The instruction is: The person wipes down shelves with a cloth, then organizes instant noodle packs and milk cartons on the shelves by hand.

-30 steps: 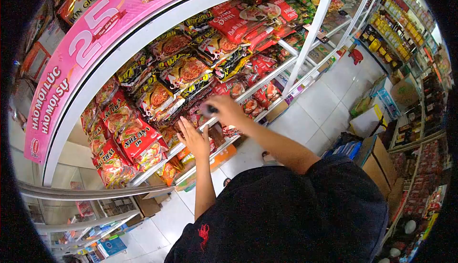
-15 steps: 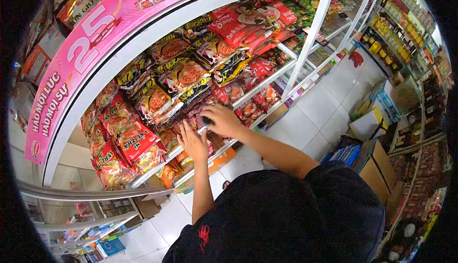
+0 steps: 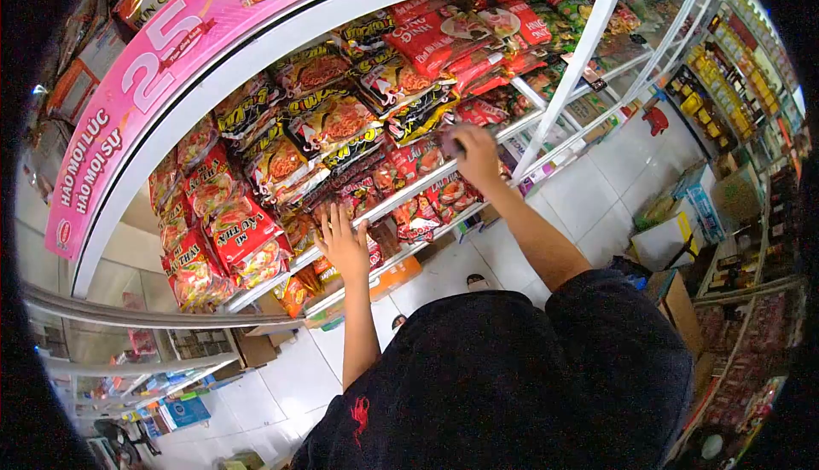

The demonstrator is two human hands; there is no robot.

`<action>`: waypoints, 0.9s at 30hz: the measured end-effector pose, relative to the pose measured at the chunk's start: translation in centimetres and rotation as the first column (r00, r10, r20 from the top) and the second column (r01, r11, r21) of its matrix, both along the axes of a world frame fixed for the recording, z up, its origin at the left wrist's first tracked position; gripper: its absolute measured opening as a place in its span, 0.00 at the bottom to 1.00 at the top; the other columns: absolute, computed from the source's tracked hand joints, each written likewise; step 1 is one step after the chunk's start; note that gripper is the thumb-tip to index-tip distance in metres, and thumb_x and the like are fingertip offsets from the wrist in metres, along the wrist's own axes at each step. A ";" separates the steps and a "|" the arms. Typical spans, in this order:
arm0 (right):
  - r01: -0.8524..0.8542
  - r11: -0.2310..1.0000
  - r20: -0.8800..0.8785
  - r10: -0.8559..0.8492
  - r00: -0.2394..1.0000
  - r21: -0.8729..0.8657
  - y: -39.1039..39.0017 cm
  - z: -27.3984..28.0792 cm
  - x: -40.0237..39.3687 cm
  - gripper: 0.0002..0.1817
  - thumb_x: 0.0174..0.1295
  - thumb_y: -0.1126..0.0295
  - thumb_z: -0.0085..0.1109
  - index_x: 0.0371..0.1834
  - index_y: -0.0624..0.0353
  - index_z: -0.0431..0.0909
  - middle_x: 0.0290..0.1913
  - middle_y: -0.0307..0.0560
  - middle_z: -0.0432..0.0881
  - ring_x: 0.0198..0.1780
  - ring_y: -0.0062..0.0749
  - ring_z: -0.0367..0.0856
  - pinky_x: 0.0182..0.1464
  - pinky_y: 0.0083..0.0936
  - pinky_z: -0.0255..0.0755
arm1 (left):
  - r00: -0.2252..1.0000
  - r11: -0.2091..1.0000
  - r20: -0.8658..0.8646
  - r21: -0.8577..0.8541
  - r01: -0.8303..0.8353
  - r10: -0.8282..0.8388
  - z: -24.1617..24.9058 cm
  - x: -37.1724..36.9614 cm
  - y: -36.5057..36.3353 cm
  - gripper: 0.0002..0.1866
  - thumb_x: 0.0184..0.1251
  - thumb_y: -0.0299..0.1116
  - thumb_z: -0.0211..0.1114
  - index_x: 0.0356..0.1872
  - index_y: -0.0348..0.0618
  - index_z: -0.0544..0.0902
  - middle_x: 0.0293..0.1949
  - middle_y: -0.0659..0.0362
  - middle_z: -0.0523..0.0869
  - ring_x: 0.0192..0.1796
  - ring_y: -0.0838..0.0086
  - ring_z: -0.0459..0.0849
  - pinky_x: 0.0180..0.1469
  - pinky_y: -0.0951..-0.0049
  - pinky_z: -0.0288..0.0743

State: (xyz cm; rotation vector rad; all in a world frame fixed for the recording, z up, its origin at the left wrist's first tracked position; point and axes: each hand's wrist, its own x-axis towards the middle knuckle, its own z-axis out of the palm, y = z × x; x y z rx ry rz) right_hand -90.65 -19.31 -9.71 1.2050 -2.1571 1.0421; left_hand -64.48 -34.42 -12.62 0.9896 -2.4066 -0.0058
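My left hand [image 3: 345, 246] lies with its fingers spread at the white front rail [image 3: 401, 195] of the shelf, its fingertips by the noodle packs. Further right along this rail, my right hand [image 3: 479, 156] is closed around a small dark object [image 3: 455, 143], slightly blurred; I cannot tell its kind. Behind the hands, black and yellow noodle packs [image 3: 333, 120] are stacked on the shelf. Red noodle packs [image 3: 246, 235] fill its left end, and more red packs [image 3: 418, 161] lie just left of my right hand.
A white upright post [image 3: 573, 69] stands right of my right hand. A pink banner [image 3: 128, 103] curves along the upper shelf edge. Cardboard boxes [image 3: 674, 304] stand on the tiled floor [image 3: 589, 176] at the right, near shelves of bottles [image 3: 717, 69].
My right hand has moved right along the rail with the dark object, away from my left hand. My left hand stays near the same spot, its fingers more spread. The view has shifted slightly.
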 end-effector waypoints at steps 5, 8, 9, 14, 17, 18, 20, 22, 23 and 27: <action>-0.004 1.000 -0.048 0.005 0.999 0.015 2.8 -0.1 -5.4 0.19 0.38 0.82 0.50 0.37 0.52 0.76 0.39 0.47 0.76 0.45 0.45 0.71 0.48 0.37 0.65 | 1.000 1.000 0.007 -0.006 0.000 0.000 0.3 -0.1 0.1 0.27 0.60 0.50 0.53 0.58 0.47 0.68 0.61 0.61 0.67 0.63 0.63 0.61 0.64 0.54 0.45; 0.026 0.999 0.037 -0.025 0.999 -0.018 4.7 -1.1 -10.8 0.18 0.40 0.81 0.53 0.37 0.51 0.76 0.39 0.46 0.76 0.44 0.44 0.71 0.49 0.37 0.64 | 1.000 1.000 0.008 -0.001 -0.027 0.027 0.0 -0.2 0.2 0.28 0.60 0.50 0.54 0.58 0.47 0.68 0.62 0.62 0.66 0.64 0.64 0.61 0.65 0.53 0.44; 0.121 0.993 0.005 -0.121 0.993 0.007 4.7 -0.3 -9.8 0.18 0.39 0.80 0.54 0.36 0.52 0.76 0.40 0.46 0.77 0.43 0.44 0.72 0.48 0.36 0.64 | 0.999 0.999 0.006 0.011 -0.037 0.037 0.0 -0.3 0.2 0.28 0.60 0.50 0.54 0.58 0.48 0.68 0.62 0.62 0.66 0.65 0.64 0.60 0.65 0.53 0.44; -0.198 0.977 0.033 0.196 0.980 0.079 2.2 0.1 -1.1 0.18 0.37 0.78 0.58 0.36 0.53 0.75 0.43 0.46 0.75 0.46 0.42 0.70 0.51 0.36 0.62 | 0.999 0.998 -0.040 0.055 -0.028 0.030 0.1 -0.4 0.3 0.29 0.57 0.52 0.56 0.59 0.52 0.68 0.62 0.63 0.66 0.65 0.65 0.60 0.66 0.54 0.43; -0.310 0.949 0.039 0.308 0.950 0.054 3.5 -0.5 -3.5 0.20 0.37 0.80 0.53 0.38 0.54 0.75 0.45 0.46 0.75 0.48 0.43 0.70 0.50 0.35 0.64 | 0.998 0.998 -0.046 0.058 -0.032 0.035 0.1 -0.3 0.2 0.29 0.57 0.52 0.56 0.59 0.52 0.68 0.62 0.64 0.67 0.65 0.65 0.60 0.65 0.55 0.43; -0.313 0.948 0.052 0.311 0.949 0.054 4.3 0.6 -5.4 0.20 0.37 0.81 0.52 0.38 0.54 0.75 0.44 0.46 0.75 0.47 0.45 0.70 0.51 0.36 0.64 | 0.998 0.999 -0.055 0.046 -0.026 0.029 0.2 -0.4 0.3 0.29 0.57 0.52 0.55 0.59 0.53 0.68 0.61 0.63 0.67 0.65 0.65 0.60 0.66 0.56 0.43; -0.090 0.996 -0.017 0.090 0.996 0.031 5.6 -0.8 -9.7 0.19 0.38 0.81 0.53 0.38 0.54 0.75 0.43 0.47 0.76 0.46 0.45 0.71 0.50 0.37 0.63 | 0.998 0.998 -0.055 0.048 -0.037 0.039 0.1 -0.4 0.4 0.28 0.57 0.52 0.55 0.59 0.53 0.68 0.61 0.63 0.67 0.65 0.65 0.61 0.66 0.56 0.43; 0.006 1.000 -0.027 -0.006 1.000 0.028 6.1 -0.3 -11.1 0.18 0.38 0.78 0.56 0.38 0.52 0.75 0.41 0.46 0.76 0.46 0.44 0.71 0.48 0.37 0.63 | 0.997 0.997 -0.065 0.058 -0.046 0.050 0.2 -0.5 0.5 0.28 0.58 0.52 0.54 0.59 0.53 0.68 0.61 0.63 0.68 0.65 0.65 0.60 0.66 0.58 0.43; 0.076 0.996 -0.001 -0.076 0.997 0.054 5.8 -0.7 -10.9 0.18 0.38 0.77 0.57 0.37 0.52 0.74 0.41 0.46 0.76 0.45 0.44 0.71 0.48 0.36 0.64 | 0.996 0.997 -0.064 0.062 -0.051 0.055 0.2 -0.5 0.5 0.28 0.58 0.52 0.54 0.59 0.53 0.68 0.61 0.63 0.68 0.65 0.65 0.60 0.66 0.58 0.43; -0.226 0.973 -0.002 0.227 0.974 0.052 3.3 0.4 -2.8 0.19 0.38 0.76 0.59 0.39 0.51 0.75 0.41 0.44 0.77 0.45 0.43 0.72 0.48 0.37 0.64 | 0.989 0.987 -0.112 0.143 -0.078 0.095 0.1 -1.0 0.6 0.26 0.60 0.50 0.52 0.58 0.54 0.69 0.61 0.64 0.68 0.66 0.66 0.59 0.67 0.56 0.39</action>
